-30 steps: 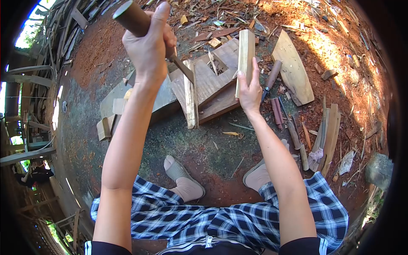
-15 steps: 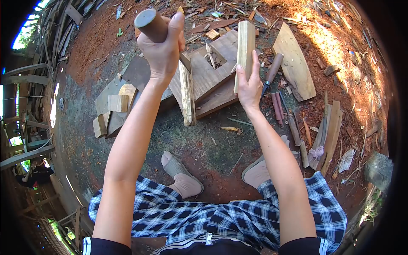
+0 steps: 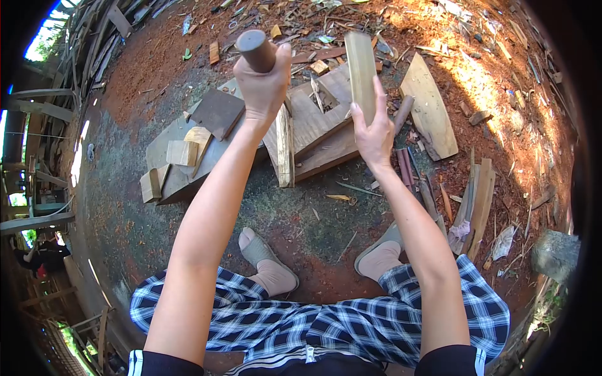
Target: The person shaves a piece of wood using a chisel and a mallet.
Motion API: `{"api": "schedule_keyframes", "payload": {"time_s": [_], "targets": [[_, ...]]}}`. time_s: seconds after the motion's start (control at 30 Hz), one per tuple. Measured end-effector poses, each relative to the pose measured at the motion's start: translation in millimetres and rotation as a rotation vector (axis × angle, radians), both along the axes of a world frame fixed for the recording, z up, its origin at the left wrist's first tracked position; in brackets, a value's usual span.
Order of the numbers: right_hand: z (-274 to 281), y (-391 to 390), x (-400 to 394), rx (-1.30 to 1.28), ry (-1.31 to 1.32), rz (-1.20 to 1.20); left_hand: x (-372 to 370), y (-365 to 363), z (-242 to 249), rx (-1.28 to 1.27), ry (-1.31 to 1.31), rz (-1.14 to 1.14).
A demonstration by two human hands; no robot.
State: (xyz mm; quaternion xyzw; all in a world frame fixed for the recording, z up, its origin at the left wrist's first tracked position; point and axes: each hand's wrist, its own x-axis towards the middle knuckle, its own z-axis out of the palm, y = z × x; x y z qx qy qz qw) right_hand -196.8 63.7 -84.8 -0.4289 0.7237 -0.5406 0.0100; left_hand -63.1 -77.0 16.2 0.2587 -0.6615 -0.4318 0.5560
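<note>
Head view, looking down past your knees: your left hand (image 3: pixel 263 84) is closed tight round the round wooden handle (image 3: pixel 256 50) of a chopping tool, its blade hidden behind the fist, poised over an upright split stick (image 3: pixel 285 147) that leans on the front edge of the plank platform (image 3: pixel 313 122) lying on the ground. Your right hand (image 3: pixel 374 131) grips one pale slat (image 3: pixel 362 72) on end, fingers wrapped along its lower half, apparently to steady it on the platform and keep the fingers away from the blade. The platform seems to serve as a chopping block, lifting the work off the dirt floor (image 3: pixel 125 207). Three small offcut blocks (image 3: pixel 182 153) sit at its left edge, beside a dark square board (image 3: pixel 217 111). One second tool (image 3: pixel 401 113) with a wooden handle lies at the right edge, just beyond your right wrist. One broad curved board (image 3: pixel 429 106) rests further right among scattered chips. Both your feet (image 3: pixel 266 260), in socks, are planted near the platform.
</note>
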Motion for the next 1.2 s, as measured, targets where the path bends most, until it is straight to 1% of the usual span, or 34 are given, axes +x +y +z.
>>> {"api": "schedule_keyframes", "payload": {"time_s": [0.03,0.1,0.13,0.17,0.2,0.23,0.27,0.33,0.37,0.4,0.47,0.5,0.53,0.6,0.63,0.67,0.73,0.77,0.83,0.87,0.93,0.97,1.0,1.07,1.1,1.13,1.2], "targets": [[21,-7,1,-0.162,0.070,0.041,-1,-6,-5,-0.058,-0.022,0.027],[95,-15,8,-0.300,0.057,0.176,0,-8,-11,-0.114,-0.090,0.082],[132,-15,12,-0.355,-0.013,0.287,0,-4,-9,-0.104,-0.094,0.078],[156,-21,12,-0.457,-0.002,0.395,1,1,-5,-0.122,-0.069,0.088],[172,-34,17,-0.458,0.004,0.392,1,3,0,-0.146,-0.040,0.098],[186,-49,23,-0.632,0.181,0.417,5,0,3,-0.214,-0.122,0.098],[202,-56,23,-0.803,0.363,0.440,6,-6,-2,-0.219,-0.114,0.093],[253,-5,13,0.291,0.267,0.773,6,-17,-20,-0.194,-0.017,0.020],[252,0,17,0.362,0.447,0.749,5,-15,-17,-0.198,-0.014,0.021],[258,2,17,0.361,0.439,0.752,9,-11,-15,-0.126,0.002,0.017],[277,5,11,0.283,0.636,0.732,11,-1,-2,0.016,0.044,0.001],[276,5,12,0.293,0.631,0.739,19,12,3,0.394,0.146,-0.029],[276,3,12,0.195,0.487,0.825,23,2,-2,0.400,0.151,-0.027],[279,-1,13,-0.011,0.193,0.982,32,-35,-22,-0.339,-0.212,-0.047],[282,-5,14,-0.014,0.195,0.984,24,-40,-36,-0.424,-0.135,0.025],[285,-11,15,0.175,0.327,0.970,13,-3,-8,-0.403,-0.013,0.208],[289,-17,13,0.566,0.564,0.891,12,8,9,0.014,0.065,0.058],[291,-13,10,0.571,0.565,0.889,13,-4,-1,0.017,0.067,0.056],[292,1,9,0.220,0.189,1.041,27,-26,-30,-0.288,-0.088,0.091],[272,-10,17,0.223,0.190,1.053,26,-27,-30,-0.284,-0.089,0.103],[207,-46,43,0.235,0.523,0.559,24,-24,-21,0.088,0.251,0.088],[204,-54,45,0.301,0.424,0.563,26,-28,-13,-0.094,0.009,0.254],[200,-54,39,0.294,0.427,0.546,21,-30,-9,-0.105,0.014,0.240],[194,-39,38,0.284,0.278,0.479,27,-17,-7,0.205,0.281,0.322],[170,-43,32,0.178,0.183,0.509,34,-20,-7,0.320,0.328,0.335],[147,-44,26,0.182,0.181,0.520,37,-19,-10,0.323,0.327,0.347],[100,-42,19,0.230,0.003,0.466,43,-13,-15,0.351,0.441,0.394]]}}
